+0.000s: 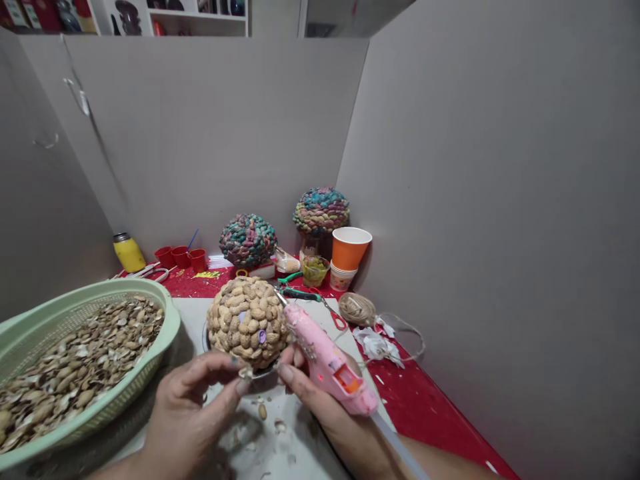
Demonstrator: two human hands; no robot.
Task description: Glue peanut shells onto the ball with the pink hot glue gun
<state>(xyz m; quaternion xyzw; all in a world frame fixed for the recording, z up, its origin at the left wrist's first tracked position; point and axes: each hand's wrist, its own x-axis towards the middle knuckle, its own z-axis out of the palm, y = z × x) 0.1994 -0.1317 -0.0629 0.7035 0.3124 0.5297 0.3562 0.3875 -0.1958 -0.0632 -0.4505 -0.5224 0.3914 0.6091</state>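
My left hand point(193, 400) pinches a small peanut shell piece point(245, 373) between thumb and forefinger, just in front of a ball covered in peanut shells point(245, 313). Purple patches show through gaps between the ball's shells, and it rests on a round rim, mostly hidden beneath it. In my right hand point(325, 407) is a pink hot glue gun point(320, 347), its nozzle up beside the ball's right side and a glue stick out of its rear. The thumb and fingertips of that hand come together near the ball's lower edge. Loose shell bits lie on the pale board point(193, 317) below.
At left stands a green basket point(173, 320) of shells. Behind are two coloured shell balls point(249, 240), red cups point(197, 259), a yellow bottle point(129, 253), an orange cup point(350, 250), pliers point(300, 293) and scissors point(337, 319). Twine point(357, 309) and crumpled paper point(377, 347) lie right, near the wall.
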